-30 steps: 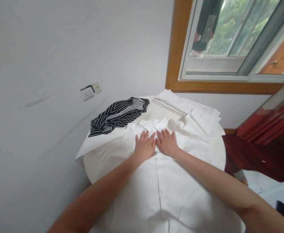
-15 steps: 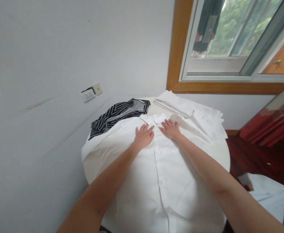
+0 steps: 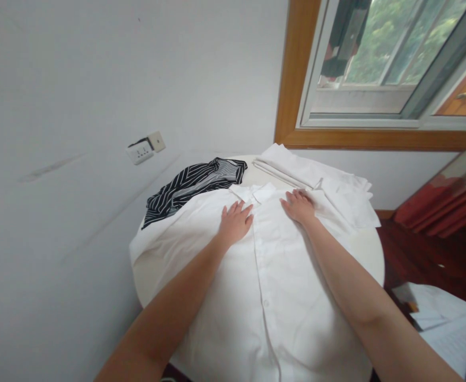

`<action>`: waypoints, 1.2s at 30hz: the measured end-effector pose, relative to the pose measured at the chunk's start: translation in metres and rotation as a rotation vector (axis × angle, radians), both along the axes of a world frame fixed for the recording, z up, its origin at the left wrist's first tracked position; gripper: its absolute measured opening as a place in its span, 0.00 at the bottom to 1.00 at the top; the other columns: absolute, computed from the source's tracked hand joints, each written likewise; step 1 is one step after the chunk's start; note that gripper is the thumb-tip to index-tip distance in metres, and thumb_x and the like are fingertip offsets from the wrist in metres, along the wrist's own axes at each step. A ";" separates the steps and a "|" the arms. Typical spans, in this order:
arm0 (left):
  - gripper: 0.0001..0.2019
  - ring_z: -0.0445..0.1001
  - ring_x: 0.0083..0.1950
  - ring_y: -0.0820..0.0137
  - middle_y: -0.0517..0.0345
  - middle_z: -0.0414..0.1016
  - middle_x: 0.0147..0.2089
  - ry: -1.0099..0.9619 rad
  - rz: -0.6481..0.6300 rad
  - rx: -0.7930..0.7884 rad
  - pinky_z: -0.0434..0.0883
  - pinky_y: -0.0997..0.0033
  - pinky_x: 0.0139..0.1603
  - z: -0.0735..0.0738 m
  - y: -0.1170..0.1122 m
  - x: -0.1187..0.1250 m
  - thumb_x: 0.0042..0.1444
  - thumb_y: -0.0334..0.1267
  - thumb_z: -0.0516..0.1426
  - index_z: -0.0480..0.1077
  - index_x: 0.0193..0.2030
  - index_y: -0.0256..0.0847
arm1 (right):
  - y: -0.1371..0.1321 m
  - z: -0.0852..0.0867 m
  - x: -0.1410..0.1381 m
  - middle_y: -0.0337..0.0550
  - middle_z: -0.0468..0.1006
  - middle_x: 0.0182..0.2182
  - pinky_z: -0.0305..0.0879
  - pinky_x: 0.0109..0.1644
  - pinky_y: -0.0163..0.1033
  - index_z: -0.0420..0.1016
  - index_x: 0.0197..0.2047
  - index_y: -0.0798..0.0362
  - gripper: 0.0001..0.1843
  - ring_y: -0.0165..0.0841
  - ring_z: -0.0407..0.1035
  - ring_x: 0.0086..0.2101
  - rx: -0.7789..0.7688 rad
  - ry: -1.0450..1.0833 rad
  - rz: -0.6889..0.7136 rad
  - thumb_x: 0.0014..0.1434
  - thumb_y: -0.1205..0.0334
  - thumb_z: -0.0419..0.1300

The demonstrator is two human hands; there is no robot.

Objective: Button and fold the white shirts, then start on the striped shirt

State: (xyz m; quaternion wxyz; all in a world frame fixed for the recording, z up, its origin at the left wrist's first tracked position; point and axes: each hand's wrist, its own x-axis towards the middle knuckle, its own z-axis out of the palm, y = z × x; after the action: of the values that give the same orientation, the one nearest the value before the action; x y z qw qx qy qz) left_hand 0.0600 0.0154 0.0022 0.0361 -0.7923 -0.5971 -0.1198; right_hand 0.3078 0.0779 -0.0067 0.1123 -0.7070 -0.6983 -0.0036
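Note:
A white button-up shirt (image 3: 236,286) lies spread face up over a round white table (image 3: 147,273), its collar at the far side and its button strip running toward me. My left hand (image 3: 236,222) rests flat on the shirt just below the collar, left of the button strip, fingers spread. Out on the right shoulder area lies my right hand (image 3: 299,206), palm down with the fingers extended. A black-and-white striped garment (image 3: 193,183) sits crumpled beyond the shirt's left shoulder.
Folded white cloth (image 3: 292,164) lies at the table's far right. The wall with a socket (image 3: 140,152) borders the left side. A wood-framed window (image 3: 376,139) stands behind, a red curtain (image 3: 443,204) at right. Papers (image 3: 456,334) lie at lower right.
My right hand has slid to the right across the shirt, away from the collar toward the shoulder. My left hand has stayed in place. The view has shifted slightly.

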 end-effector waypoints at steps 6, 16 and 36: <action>0.24 0.55 0.72 0.57 0.53 0.57 0.72 0.003 -0.018 -0.017 0.53 0.41 0.68 0.000 0.003 -0.005 0.67 0.48 0.43 0.61 0.67 0.52 | -0.006 0.016 0.004 0.55 0.66 0.63 0.55 0.63 0.46 0.66 0.63 0.56 0.25 0.43 0.61 0.61 0.079 -0.008 0.055 0.68 0.56 0.46; 0.24 0.55 0.72 0.57 0.52 0.58 0.71 -0.007 -0.023 0.009 0.53 0.42 0.69 -0.001 0.003 -0.005 0.67 0.47 0.44 0.61 0.67 0.50 | -0.071 0.010 -0.090 0.50 0.56 0.69 0.44 0.67 0.61 0.58 0.69 0.48 0.29 0.45 0.48 0.67 0.058 -0.037 0.331 0.70 0.50 0.39; 0.24 0.54 0.72 0.58 0.54 0.57 0.72 -0.009 -0.023 -0.016 0.53 0.43 0.69 -0.001 0.005 -0.006 0.67 0.47 0.44 0.61 0.67 0.49 | -0.055 0.001 0.041 0.53 0.65 0.64 0.55 0.65 0.49 0.68 0.64 0.53 0.27 0.44 0.60 0.62 0.136 -0.118 0.254 0.70 0.51 0.43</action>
State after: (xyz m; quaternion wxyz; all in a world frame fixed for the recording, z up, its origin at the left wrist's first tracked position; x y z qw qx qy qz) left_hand 0.0544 0.0202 0.0012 0.0256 -0.7989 -0.5891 -0.1187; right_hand 0.3483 0.0226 -0.0056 0.1182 -0.6021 -0.7857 -0.0782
